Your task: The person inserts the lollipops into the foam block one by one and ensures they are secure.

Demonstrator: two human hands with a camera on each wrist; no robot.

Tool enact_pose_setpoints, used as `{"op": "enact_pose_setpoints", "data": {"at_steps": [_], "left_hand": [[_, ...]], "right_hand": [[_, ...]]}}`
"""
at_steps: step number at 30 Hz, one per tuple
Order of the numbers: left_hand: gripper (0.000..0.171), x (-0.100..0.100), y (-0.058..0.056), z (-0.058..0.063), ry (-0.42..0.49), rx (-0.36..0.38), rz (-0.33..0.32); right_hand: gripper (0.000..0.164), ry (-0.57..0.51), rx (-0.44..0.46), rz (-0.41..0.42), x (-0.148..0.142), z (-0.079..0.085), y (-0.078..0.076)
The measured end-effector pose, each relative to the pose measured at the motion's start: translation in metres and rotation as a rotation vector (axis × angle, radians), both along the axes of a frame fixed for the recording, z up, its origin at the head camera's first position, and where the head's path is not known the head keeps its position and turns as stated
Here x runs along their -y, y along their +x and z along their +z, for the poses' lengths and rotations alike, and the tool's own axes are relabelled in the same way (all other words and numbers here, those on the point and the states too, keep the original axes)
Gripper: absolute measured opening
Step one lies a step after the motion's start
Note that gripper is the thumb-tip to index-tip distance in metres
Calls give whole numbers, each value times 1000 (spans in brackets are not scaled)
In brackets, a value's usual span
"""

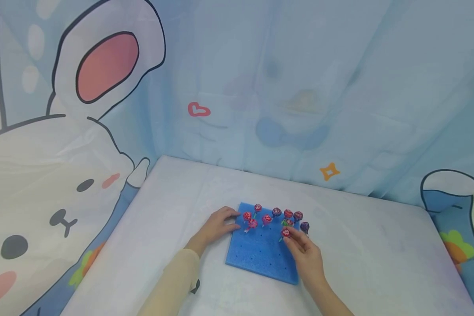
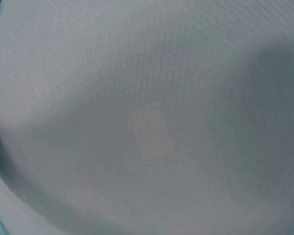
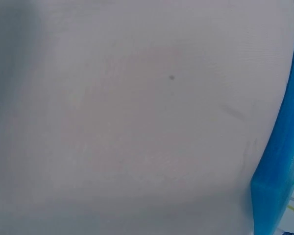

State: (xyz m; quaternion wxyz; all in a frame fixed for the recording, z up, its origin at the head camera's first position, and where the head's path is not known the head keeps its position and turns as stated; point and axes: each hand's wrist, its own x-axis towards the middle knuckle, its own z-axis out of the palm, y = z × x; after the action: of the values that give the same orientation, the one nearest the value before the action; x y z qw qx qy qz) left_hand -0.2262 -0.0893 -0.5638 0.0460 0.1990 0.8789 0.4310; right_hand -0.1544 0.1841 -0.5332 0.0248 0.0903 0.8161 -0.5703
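A blue foam board (image 1: 256, 252) with small holes lies flat on the table, and several wrapped lollipops (image 1: 266, 219) stand in its far part. My right hand (image 1: 308, 259) pinches a red lollipop (image 1: 286, 233) between thumb and fingers, over the right half of the board. Against the board's left edge rests my left hand (image 1: 217, 226), its fingers slightly bent and holding nothing. A dark purple lollipop (image 1: 304, 227) shows just past the right hand's fingers, its stick partly hidden. In the right wrist view only the board's edge (image 3: 279, 147) and bits of sticks appear.
The white-covered table (image 1: 379, 250) extends around the board. A light blue printed curtain (image 1: 237, 87) hangs behind it, and a rabbit print (image 1: 63, 184) covers the left side. The left wrist view shows mostly table cover (image 2: 152, 186).
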Motion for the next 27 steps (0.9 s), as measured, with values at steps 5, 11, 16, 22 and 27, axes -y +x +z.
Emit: {"op": "enact_pose_setpoints", "data": {"at_steps": [5, 11, 16, 22, 27], "left_hand": [[39, 0, 1, -2, 0, -44, -9], [40, -1, 0, -2, 8, -1, -2], [40, 0, -1, -2, -6, 24, 4], [40, 0, -2, -3, 7, 26, 11], [40, 0, -2, -3, -1, 20, 8]], "right_hand": [[40, 3, 22, 0, 0, -2, 1], [41, 25, 16, 17, -1, -7, -2], [42, 76, 1, 22, -1, -10, -5], [40, 123, 3, 22, -2, -11, -7], [41, 136, 7, 27, -2, -10, -8]]}}
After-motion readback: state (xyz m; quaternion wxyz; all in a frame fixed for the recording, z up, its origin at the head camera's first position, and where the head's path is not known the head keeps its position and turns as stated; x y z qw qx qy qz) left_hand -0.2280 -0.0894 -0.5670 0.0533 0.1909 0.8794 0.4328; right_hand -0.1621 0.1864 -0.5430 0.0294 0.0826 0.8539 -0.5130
